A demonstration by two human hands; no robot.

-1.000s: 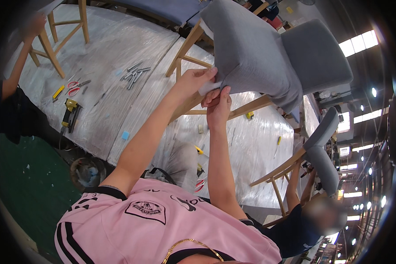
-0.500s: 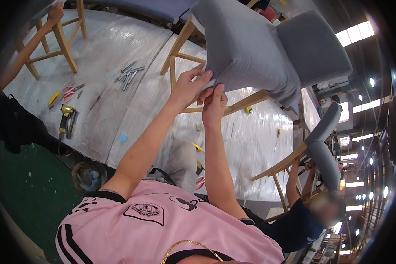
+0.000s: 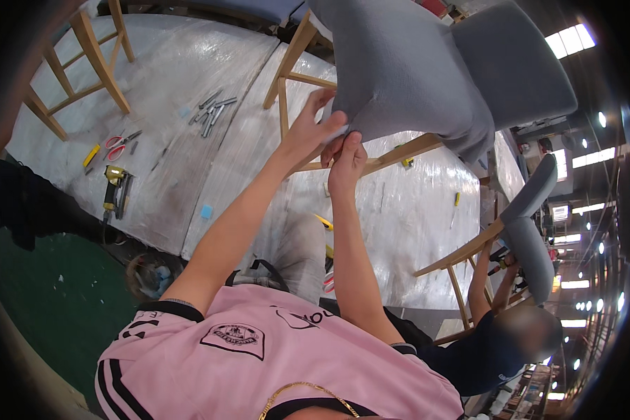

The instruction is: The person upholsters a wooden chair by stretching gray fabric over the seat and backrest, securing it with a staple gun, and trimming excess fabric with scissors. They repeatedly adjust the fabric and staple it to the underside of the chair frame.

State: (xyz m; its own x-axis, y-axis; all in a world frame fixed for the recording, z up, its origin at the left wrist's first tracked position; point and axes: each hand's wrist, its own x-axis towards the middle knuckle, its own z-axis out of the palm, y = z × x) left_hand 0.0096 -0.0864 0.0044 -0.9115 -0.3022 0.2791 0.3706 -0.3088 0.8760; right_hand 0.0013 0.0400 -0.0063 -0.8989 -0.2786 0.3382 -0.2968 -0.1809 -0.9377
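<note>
A chair with a pale wooden frame [image 3: 287, 63] stands tilted on the table before me. Loose grey fabric [image 3: 392, 70] is drawn over its seat. My left hand [image 3: 313, 133] holds the fabric's edge at the seat's near corner, thumb outside and fingers partly behind it. Just beside it, my right hand [image 3: 346, 164] pinches the lower edge of the same corner between thumb and curled fingers. The fabric is puckered around this corner. Behind the seat rises the chair's grey padded backrest [image 3: 514, 63]. The fingertips under the fabric are hidden.
A film-covered table [image 3: 161, 189] carries a nail gun [image 3: 112, 185], red-handled scissors [image 3: 117, 145], a yellow cutter [image 3: 91, 155] and several metal bolts [image 3: 211, 112]. Another wooden chair frame [image 3: 94, 56] stands at the far left. At right, a co-worker [image 3: 469, 350] handles another grey chair [image 3: 528, 245].
The view has shifted slightly, moving the scene a little right. My left fingers have spread more behind the fabric edge. At far left, another person's hand has left the chair frame.
</note>
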